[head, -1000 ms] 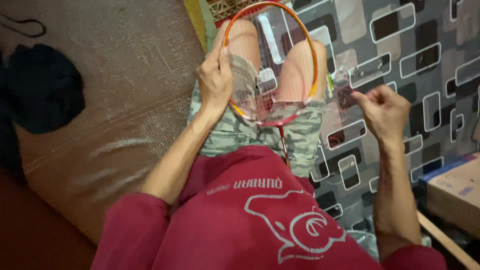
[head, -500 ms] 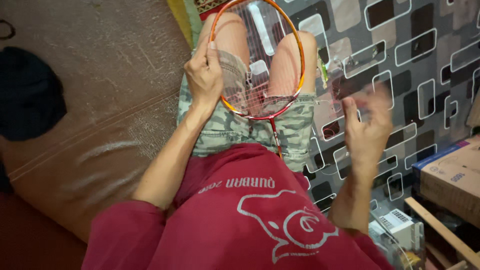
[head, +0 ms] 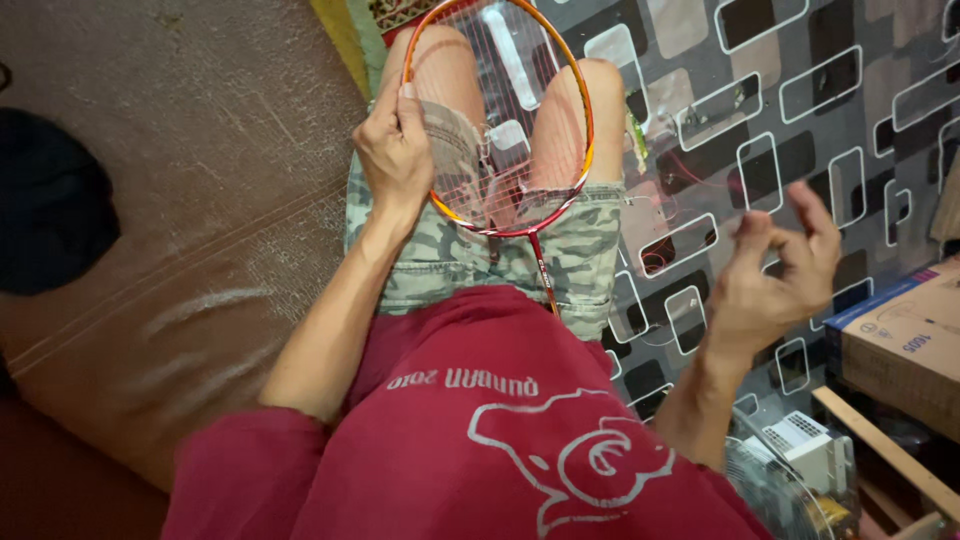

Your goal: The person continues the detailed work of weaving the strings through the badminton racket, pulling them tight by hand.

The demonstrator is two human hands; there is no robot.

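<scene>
— How are your hands placed?

— Your left hand [head: 395, 150] reaches forward with the arm nearly straight and closes on the left side of the frame of the badminton racket [head: 497, 115], thumb on top of the rim. Your right hand [head: 775, 275] is lifted off to the right, well apart from the racket, palm turned toward you and fingers loosely curled; it grips nothing that can be made out.

— Where does the racket lie?

— Its head rests across your knees, over the camouflage shorts [head: 480, 255], and the shaft runs back toward your red shirt [head: 480, 430].

— What can you count?

— One racket, two hands, two bare knees showing through the strings. One dark bundle [head: 50, 200] lies on the brown surface at the left.

— Any containers?

— One cardboard box [head: 900, 335] with blue edging sits at the right on the patterned floor [head: 800, 90]; you cannot tell what it holds. Below it stands a small white device [head: 805, 445], partly cut off.
</scene>
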